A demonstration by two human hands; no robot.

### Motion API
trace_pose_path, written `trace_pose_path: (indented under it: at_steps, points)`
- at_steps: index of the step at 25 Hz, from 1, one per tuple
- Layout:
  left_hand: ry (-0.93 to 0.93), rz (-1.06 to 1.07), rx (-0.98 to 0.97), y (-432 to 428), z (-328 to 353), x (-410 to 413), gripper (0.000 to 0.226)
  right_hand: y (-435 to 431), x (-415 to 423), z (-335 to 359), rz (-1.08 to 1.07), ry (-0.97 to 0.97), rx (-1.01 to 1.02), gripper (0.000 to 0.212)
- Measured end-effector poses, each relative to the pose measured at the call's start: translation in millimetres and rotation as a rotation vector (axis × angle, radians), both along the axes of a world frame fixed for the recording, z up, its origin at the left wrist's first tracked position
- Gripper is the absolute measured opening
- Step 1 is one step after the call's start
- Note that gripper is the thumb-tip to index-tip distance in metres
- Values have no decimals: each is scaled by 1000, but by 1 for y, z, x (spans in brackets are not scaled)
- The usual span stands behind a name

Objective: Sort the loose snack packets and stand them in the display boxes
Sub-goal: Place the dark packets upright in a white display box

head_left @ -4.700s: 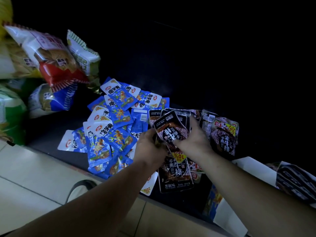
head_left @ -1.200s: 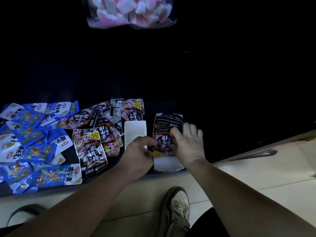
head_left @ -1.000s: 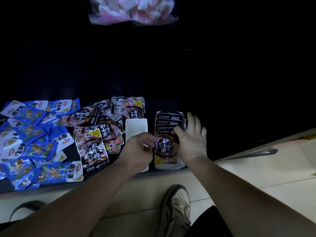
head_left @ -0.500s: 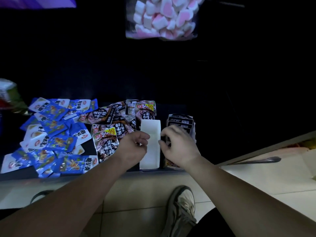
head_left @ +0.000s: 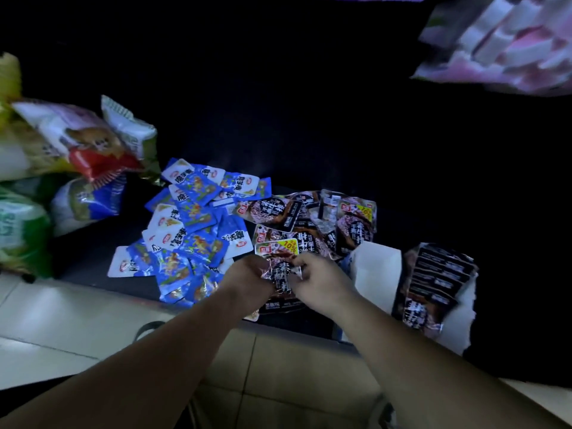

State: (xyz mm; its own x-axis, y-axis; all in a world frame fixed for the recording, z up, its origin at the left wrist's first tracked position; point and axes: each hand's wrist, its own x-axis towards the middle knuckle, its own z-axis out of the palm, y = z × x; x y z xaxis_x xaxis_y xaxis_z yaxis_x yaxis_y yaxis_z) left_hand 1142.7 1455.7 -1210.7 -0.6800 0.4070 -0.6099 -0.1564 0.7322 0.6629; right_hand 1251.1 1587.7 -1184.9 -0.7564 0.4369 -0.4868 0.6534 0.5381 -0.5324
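Note:
A heap of blue snack packets (head_left: 192, 230) lies on the dark shelf, left of a heap of black packets (head_left: 312, 221). My left hand (head_left: 247, 274) and my right hand (head_left: 322, 277) both pinch one black packet (head_left: 283, 274) at the near edge of the black heap. To the right stands a white display box (head_left: 376, 270), and beside it a second box (head_left: 461, 323) holds a row of black packets (head_left: 433, 283).
Large chip bags (head_left: 71, 156) are stacked at the left end of the shelf. A bag of pink and white marshmallows (head_left: 501, 44) hangs at the top right. Pale floor tiles (head_left: 62, 323) run along the shelf's front edge.
Both hands have left the display boxes and moved left to the black heap, where they now pinch a black packet. The view has swung left, so the chip bags show again.

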Motion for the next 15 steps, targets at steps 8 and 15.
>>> trace_pose_path:
  at_steps: [8,15]
  points:
    - [54,27,-95,22,-34,-6,61,21,7,4,83,-109,375,21]
    - [66,158,186,33,-49,-11,48,69,-61,-37,-410,78,196,50]
